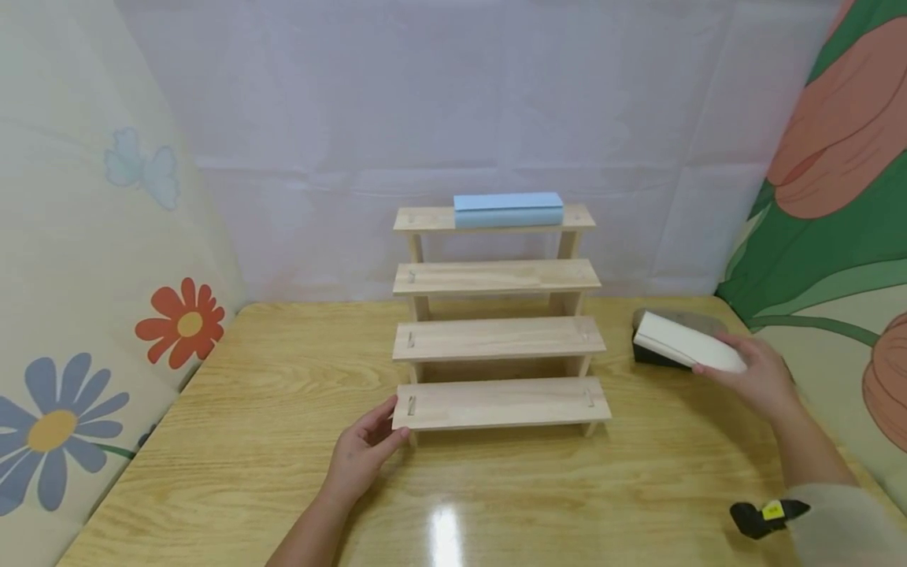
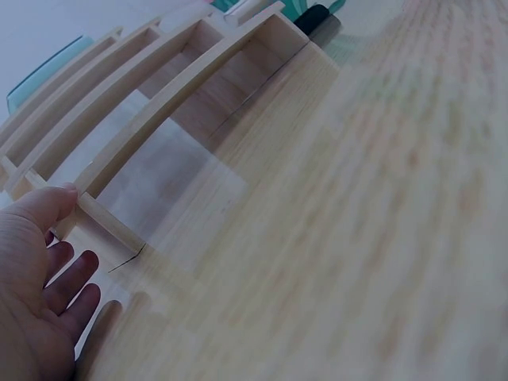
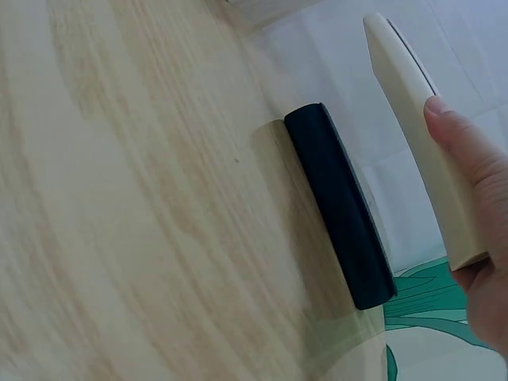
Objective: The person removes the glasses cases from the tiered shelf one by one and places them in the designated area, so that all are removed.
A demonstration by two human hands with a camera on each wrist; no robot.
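Note:
A white glasses case (image 1: pixel 683 343) is in the grip of my right hand (image 1: pixel 761 376), thumb along its near side. It is held above a dark case (image 3: pixel 340 206) lying on the table; in the head view the white case partly hides that one. A stepped wooden display rack (image 1: pixel 499 403) with several shelves stands mid-table. My left hand (image 1: pixel 361 453) holds the left end of its lowest shelf, thumb at the front corner and index finger at the end; the other fingers (image 2: pixel 73 286) curl loosely below. On the top shelf lies a light blue glasses case (image 1: pixel 508 210).
The wood-grain table (image 1: pixel 298 354) carries everything. A pale cloth (image 1: pixel 453 94) hangs behind, with flower-printed cloths (image 1: pixel 187 323) at both sides. A small black object with a yellow label (image 1: pixel 771 512) shows by the right sleeve (image 1: pixel 839 524).

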